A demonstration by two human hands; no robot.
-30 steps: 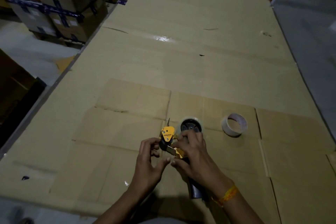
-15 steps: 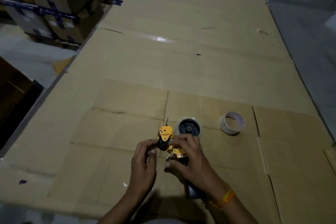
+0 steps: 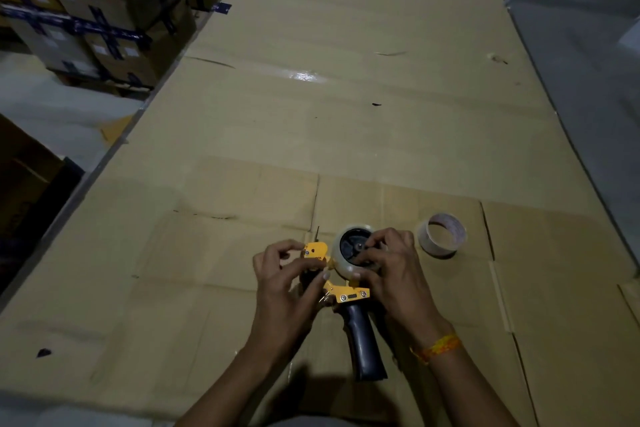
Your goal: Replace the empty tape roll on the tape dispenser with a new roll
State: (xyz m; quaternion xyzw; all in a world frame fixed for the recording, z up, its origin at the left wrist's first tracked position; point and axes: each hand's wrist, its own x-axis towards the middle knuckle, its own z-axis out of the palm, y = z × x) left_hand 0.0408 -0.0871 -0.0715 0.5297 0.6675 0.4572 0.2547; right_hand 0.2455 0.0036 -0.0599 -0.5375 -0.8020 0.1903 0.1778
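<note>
**Both hands on the tape dispenser, spent core lying to the right**

Here, at the far left beyond the table edge, stacked cardboard boxes (image 3: 86, 21) bound with dark blue tape sit on the floor. The work surface is a long table covered in flattened cardboard sheets (image 3: 311, 121), with a glossy strip of clear tape across the middle.

Near the front edge, the left hand (image 3: 284, 281) is curled around the yellow front end of the tape dispenser (image 3: 346, 291), its thumb and fingertips pinching the yellow cutter guard (image 3: 316, 251); the grasp is closed on that part. The dispenser lies on its side on the cardboard, its dark handle (image 3: 363, 340) pointing back toward the person and its hub facing up. A clear new roll (image 3: 341, 265) is seated around the black hub wheel (image 3: 353, 246).

The right hand (image 3: 394, 270) is just beside the left, draped over the right side of the roll, with fingertips bent into the hub and the thumb pressing the roll's lower rim, so it is closed on the roll. An orange and yellow band (image 3: 438, 348) circles that wrist.

Farther right, apart from the dispenser and both hands, the empty tape roll (image 3: 441, 235) rests alone on the cardboard, a pale ring with its open centre showing the surface beneath.
</note>
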